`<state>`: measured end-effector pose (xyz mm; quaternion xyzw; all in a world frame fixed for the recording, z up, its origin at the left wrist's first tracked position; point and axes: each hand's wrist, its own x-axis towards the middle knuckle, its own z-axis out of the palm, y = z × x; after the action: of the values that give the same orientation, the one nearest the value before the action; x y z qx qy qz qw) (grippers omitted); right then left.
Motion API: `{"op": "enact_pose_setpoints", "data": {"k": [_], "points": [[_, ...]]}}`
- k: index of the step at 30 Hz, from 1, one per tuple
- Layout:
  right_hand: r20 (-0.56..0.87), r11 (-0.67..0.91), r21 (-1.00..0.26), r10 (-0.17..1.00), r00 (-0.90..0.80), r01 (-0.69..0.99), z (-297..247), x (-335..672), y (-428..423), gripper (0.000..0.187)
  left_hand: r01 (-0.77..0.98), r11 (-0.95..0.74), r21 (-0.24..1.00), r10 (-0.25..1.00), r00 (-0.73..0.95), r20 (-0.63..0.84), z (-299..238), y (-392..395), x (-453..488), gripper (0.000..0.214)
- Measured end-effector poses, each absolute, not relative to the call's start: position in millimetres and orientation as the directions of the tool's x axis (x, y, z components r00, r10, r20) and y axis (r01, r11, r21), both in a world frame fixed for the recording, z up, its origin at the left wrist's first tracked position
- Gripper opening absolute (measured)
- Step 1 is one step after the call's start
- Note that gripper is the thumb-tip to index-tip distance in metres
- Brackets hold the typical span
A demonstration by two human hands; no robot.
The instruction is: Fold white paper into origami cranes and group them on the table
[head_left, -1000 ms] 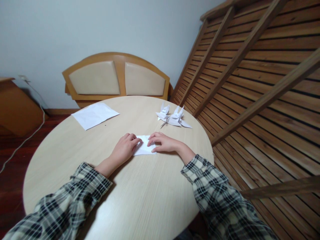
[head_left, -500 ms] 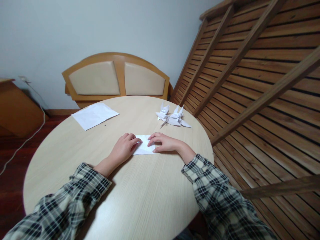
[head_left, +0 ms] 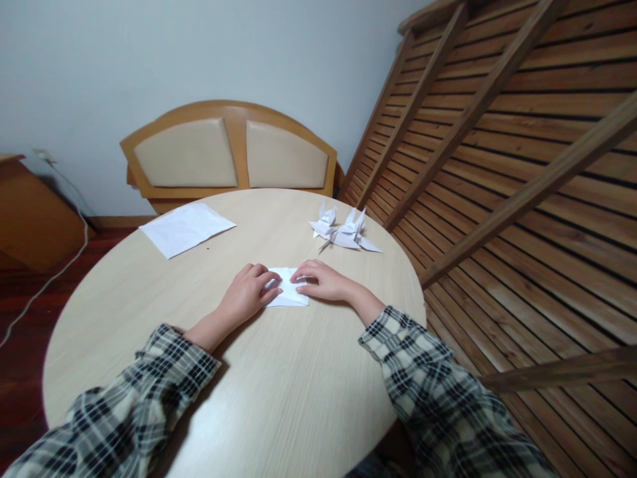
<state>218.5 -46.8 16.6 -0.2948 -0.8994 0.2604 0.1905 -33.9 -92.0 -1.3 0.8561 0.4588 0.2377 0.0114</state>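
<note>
Head view: there's one small folded white paper (head_left: 291, 300) flat on the worktop (head_left: 279, 392), sitting right in the gap between the two hands. Its left end goes under the left hand (head_left: 279, 285), and its right end sits under the curled fingers and thumb of the right hand (head_left: 295, 285). Near edge runs roughly left to right, from one hand across to the other. It looks longer that way too, but the left end is covered, so I can't really call the long axis, and I don't see a tip pointing anywhere.

Both hands are loosely half open, palms down, with a small gap between thumb and fingers and the fingertips resting on the paper. Can't tell if either is actually pinching it.

Beyond the right hand, well apart from it, there are two folded paper cranes (head_left: 351, 238), right up against each other. Out past the left hand and further left is one bigger white sheet (head_left: 186, 229) lying flat, tilted a bit. Past the worktop there's one headboard (head_left: 243, 149) with two cream pads, and off to the right of the right hand, one slatted wooden panel (head_left: 497, 166).
</note>
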Motion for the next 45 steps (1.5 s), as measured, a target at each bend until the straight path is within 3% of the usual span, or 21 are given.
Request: {"op": "enact_pose_setpoints", "data": {"k": [3,9,17,24,31,40,45], "points": [[0.227,0.684,-0.571,0.662,-0.714,0.453,15,214,-48,0.029,0.758,-0.598,0.260,0.783,0.483,0.392,-3,-91,-34,0.021],[0.247,0.662,-0.574,0.701,-0.669,0.482,11,211,-50,0.024,0.678,-0.652,0.339,0.754,0.529,0.390,-3,-91,-33,0.022],[0.239,0.647,-0.529,0.735,-0.635,0.549,5,209,-48,0.025,0.679,-0.582,0.448,0.812,0.453,0.369,-4,-92,-31,0.015],[0.195,0.590,-0.406,0.802,-0.564,0.698,6,202,-54,0.034,0.748,-0.548,0.375,0.824,0.406,0.395,-8,-90,-33,0.034],[0.140,0.562,-0.327,0.824,-0.550,0.760,11,197,-59,0.043,0.792,-0.528,0.305,0.827,0.397,0.399,-14,-88,-35,0.037],[0.160,0.578,-0.367,0.811,-0.563,0.729,10,200,-58,0.041,0.756,-0.545,0.363,0.827,0.411,0.384,-16,-84,-35,0.038],[0.222,0.564,-0.481,0.819,-0.529,0.671,7,200,-54,0.037,0.701,-0.564,0.437,0.819,0.406,0.406,-12,-87,-34,0.039]]}}
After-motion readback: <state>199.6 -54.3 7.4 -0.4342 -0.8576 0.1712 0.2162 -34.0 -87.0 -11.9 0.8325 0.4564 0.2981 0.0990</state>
